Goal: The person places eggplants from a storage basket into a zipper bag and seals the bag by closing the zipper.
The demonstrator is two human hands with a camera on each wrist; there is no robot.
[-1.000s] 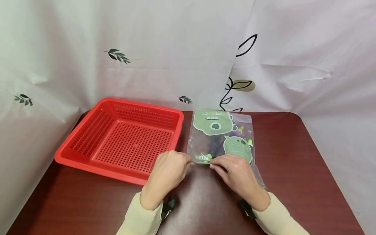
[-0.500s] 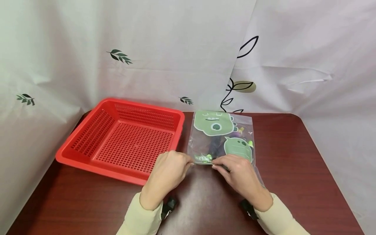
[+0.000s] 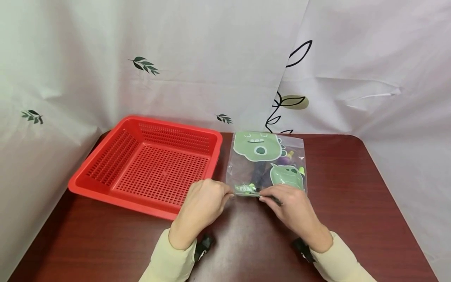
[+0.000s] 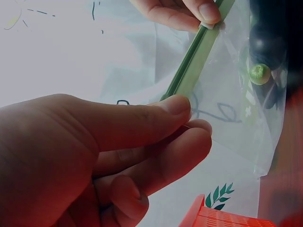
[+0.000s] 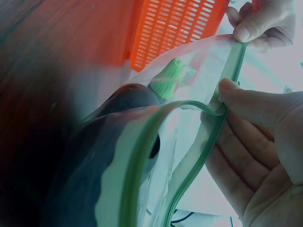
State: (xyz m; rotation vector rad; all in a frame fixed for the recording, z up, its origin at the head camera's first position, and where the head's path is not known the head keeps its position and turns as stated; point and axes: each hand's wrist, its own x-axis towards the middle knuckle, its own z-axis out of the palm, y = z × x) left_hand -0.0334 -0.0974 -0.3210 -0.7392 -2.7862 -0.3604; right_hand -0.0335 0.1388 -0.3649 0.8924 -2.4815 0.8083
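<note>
A clear zip bag (image 3: 241, 168) with green cartoon prints stands at the table's middle. Dark eggplants (image 5: 130, 97) with green stems show through its plastic. My left hand (image 3: 202, 207) pinches the left end of the bag's green zip strip (image 4: 191, 61) between thumb and forefinger. Farther right along the strip, my right hand (image 3: 292, 207) pinches it, with a small white piece (image 4: 207, 25) at the thumb. Between the hands the strip's two edges lie together. Beyond my right hand they spread apart in the right wrist view, leaving the mouth gaping there.
A red perforated plastic basket (image 3: 95, 197) stands left of the bag, its near right side close to my left hand. Behind the dark red-brown table (image 3: 352, 203) hangs a white curtain (image 3: 197, 58) with leaf prints.
My right hand has slid a little to the right along the zip strip, widening the gap between the hands. The left hand keeps its place at the corner.
</note>
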